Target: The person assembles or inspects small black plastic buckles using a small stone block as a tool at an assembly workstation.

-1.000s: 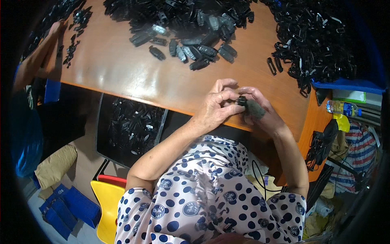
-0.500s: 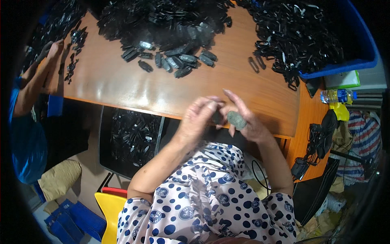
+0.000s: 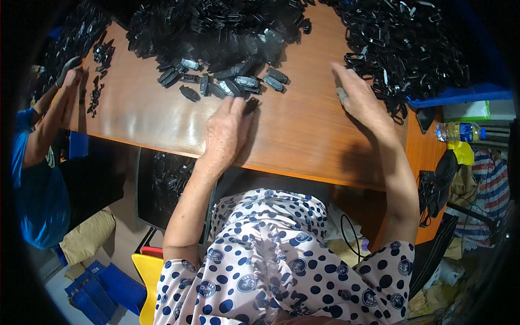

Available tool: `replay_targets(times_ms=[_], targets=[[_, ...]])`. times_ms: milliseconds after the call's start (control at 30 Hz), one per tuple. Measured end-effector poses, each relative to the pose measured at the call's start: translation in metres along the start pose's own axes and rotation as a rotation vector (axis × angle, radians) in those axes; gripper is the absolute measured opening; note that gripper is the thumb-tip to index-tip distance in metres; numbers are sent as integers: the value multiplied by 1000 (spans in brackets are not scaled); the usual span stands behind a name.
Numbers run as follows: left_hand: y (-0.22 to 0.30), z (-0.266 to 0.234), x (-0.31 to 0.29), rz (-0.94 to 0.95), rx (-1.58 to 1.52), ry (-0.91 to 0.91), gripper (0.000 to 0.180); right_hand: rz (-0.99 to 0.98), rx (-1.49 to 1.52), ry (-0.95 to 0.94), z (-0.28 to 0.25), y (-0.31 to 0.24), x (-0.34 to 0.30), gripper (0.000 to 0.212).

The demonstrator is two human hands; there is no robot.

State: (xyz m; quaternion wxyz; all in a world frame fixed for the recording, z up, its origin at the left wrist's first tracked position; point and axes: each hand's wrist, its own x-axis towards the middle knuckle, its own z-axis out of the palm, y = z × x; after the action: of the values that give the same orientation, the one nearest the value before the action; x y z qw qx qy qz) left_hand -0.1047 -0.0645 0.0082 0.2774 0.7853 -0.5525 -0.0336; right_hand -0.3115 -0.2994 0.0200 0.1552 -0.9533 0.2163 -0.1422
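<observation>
Left hand, seen from its back, has a dark, stubby piece at its fingertips; the thumb is hidden, so whether that piece is pinched or merely touched I cannot tell. Just beyond lie rounded, oblong casings with a greyish sheen (the heap behind blurs into black). Right hand, fingers extended and loose, shows a grey-green patch and lies beside slim black loops heaped at a blue bin, cut off by the dark rim. Glossy wood-grained tabletop stretches between both hands to its front edge.
</observation>
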Motion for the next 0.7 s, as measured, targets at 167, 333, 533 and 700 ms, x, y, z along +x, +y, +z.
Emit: replay_targets(times_ms=[167,333,533,700], targets=[[5,11,-12,-137,-728,-16,19,479,1258,-149,-6,-34,-20,36],[27,7,-11,-506,-1232,-252,28,416,1605,-59,25,-80,-34,29],[24,25,-13,-298,-976,-151,22,414,1585,37,39,-99,-36,18],[20,27,-9,-31,-713,-55,24,373,1395,82,43,-101,-36,21]])
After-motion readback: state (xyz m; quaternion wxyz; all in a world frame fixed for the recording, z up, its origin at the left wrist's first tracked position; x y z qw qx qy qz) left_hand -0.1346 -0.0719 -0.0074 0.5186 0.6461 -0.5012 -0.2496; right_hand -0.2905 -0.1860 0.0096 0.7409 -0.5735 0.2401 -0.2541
